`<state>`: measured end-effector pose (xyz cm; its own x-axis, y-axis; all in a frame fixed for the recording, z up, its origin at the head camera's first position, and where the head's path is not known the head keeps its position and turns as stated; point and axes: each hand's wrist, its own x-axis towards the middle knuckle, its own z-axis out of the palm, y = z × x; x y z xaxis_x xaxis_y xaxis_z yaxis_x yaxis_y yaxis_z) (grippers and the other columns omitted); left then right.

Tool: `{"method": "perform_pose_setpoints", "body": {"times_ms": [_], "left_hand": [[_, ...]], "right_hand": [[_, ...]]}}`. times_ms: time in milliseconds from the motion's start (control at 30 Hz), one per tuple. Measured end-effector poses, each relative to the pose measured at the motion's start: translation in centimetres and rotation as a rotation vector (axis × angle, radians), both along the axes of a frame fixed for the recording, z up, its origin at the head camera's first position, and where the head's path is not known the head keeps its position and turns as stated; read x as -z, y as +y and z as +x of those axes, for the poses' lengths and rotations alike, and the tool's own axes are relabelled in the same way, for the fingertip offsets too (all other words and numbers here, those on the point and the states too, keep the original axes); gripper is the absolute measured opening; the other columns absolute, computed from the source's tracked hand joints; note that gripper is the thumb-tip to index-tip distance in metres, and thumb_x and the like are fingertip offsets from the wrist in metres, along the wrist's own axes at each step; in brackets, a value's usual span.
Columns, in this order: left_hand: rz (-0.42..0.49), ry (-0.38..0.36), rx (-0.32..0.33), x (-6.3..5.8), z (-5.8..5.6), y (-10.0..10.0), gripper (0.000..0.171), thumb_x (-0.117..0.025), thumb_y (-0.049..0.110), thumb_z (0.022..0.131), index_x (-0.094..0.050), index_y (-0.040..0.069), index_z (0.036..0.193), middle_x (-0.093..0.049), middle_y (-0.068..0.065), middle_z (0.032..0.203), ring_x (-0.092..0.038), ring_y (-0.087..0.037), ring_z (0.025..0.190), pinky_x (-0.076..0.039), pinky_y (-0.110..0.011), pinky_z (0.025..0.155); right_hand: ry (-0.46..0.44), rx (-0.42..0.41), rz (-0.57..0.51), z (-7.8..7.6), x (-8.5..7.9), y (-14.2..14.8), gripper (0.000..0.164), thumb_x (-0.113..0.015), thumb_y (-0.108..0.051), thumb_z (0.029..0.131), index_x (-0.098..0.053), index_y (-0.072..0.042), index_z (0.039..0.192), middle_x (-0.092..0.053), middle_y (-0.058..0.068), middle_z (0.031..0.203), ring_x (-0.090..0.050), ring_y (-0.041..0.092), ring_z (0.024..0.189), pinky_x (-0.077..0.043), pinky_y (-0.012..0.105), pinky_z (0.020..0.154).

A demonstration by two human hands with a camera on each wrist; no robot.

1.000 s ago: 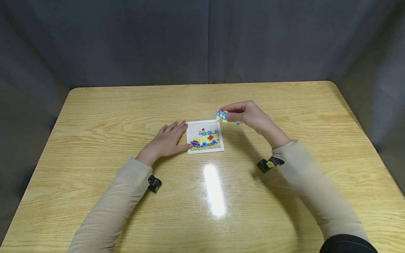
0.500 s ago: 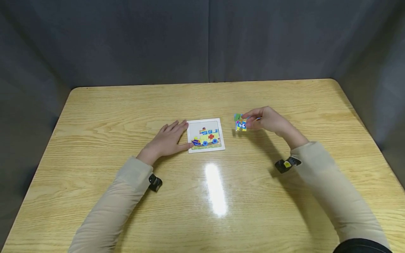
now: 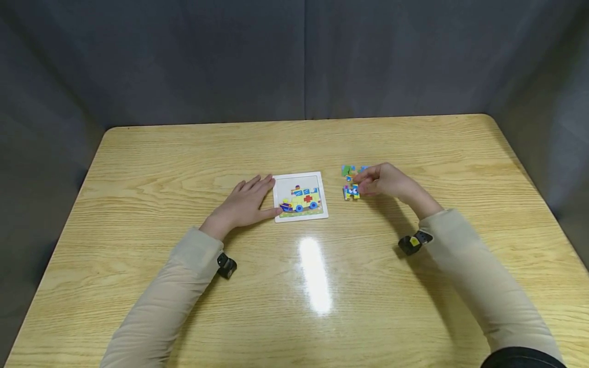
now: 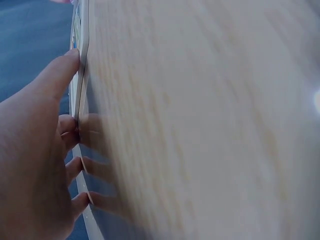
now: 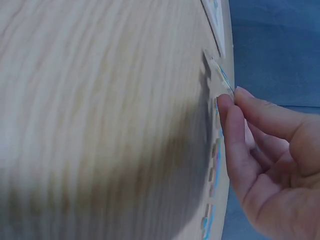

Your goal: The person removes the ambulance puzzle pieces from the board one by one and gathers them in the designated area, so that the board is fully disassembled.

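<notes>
A white-framed jigsaw tray lies on the table, its lower part filled with pieces that picture a yellow ambulance. My left hand is spread flat at the tray's left edge, thumb and fingertips touching the frame. To the tray's right, my right hand pinches a blue and yellow puzzle piece between thumb and fingers. In the right wrist view that piece is tilted, one edge near the tabletop. Loose puzzle pieces lie just behind it, some partly hidden by the fingers.
The wooden table reaches back to a dark grey curtain. A bright light reflection shows on the tabletop in front of the tray. Several loose pieces lie under the right hand.
My right hand has moved right, from beside the tray's upper right corner to the loose pieces, and lowered with the puzzle piece. My left hand stays at the tray.
</notes>
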<state>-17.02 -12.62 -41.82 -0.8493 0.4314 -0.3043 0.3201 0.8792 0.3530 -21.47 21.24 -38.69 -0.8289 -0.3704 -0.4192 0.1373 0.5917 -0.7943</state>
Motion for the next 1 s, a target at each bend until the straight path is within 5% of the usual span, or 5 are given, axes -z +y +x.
{"method": "perform_pose_setpoints", "body": {"times_ms": [1000], "left_hand": [[-0.008, -0.005, -0.006, 0.1, 0.1, -0.1, 0.084, -0.044, 0.061, 0.093, -0.012, 0.015, 0.155, -0.007, -0.001, 0.163, -0.005, -0.026, 0.151, -0.006, -0.052, 0.121]], "right_hand": [[-0.008, -0.006, 0.042, -0.4, 1.4, 0.7, 0.035, -0.062, -0.009, 0.092, -0.057, 0.006, 0.123, -0.065, -0.007, 0.085, -0.061, 0.002, 0.077, -0.054, 0.018, 0.071]]}}
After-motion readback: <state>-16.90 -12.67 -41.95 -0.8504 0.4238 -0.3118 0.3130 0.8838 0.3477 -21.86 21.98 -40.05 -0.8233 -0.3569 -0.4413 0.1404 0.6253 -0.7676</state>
